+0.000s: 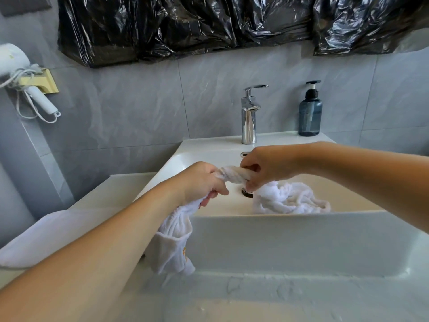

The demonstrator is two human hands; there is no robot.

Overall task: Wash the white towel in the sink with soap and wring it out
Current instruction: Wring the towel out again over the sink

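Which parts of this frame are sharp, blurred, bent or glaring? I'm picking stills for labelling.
Head view: both hands, left and right, and the twisted towel are fairly sharp; the near counter is soft; the wide lens bows the sink front and wall tiles; bright glints on the tap and black plastic.

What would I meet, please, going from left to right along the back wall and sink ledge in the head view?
Hair dryer on its wall holder → chrome faucet → blue soap bottle.
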